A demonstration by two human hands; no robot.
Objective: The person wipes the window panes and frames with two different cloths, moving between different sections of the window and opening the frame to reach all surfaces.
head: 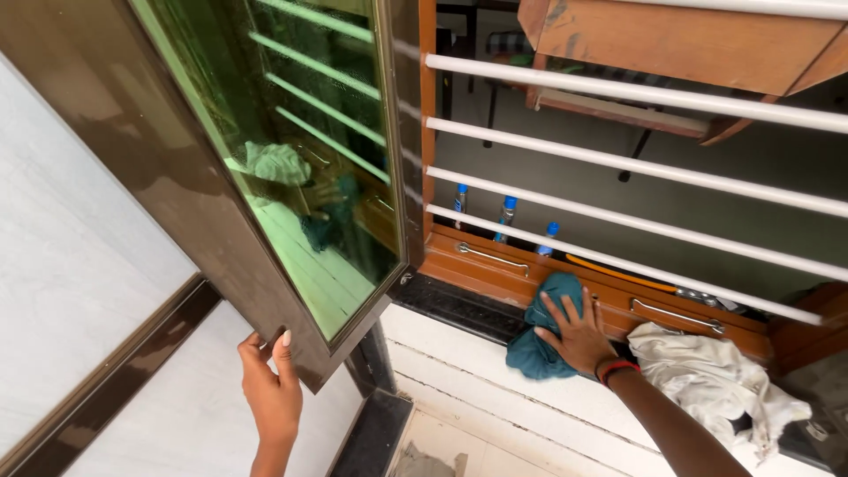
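Observation:
My left hand [271, 384] grips the bottom corner of an open window shutter [203, 221] with a dark brown frame and green tinted glass [309, 177]. My right hand [579, 334] lies flat, fingers spread, on a teal cloth [541, 340] that rests on the wooden window sill [495, 274]. A red and black band circles that wrist. The cloth hangs partly over the sill's front edge.
White horizontal window bars [636, 172] cross the opening. A crumpled white cloth [715, 380] lies on the sill at right. Three blue-capped bottles [505, 216] stand behind the bars. Metal handles [676, 314] are fixed to the wood. White tiled wall [79, 265] at left.

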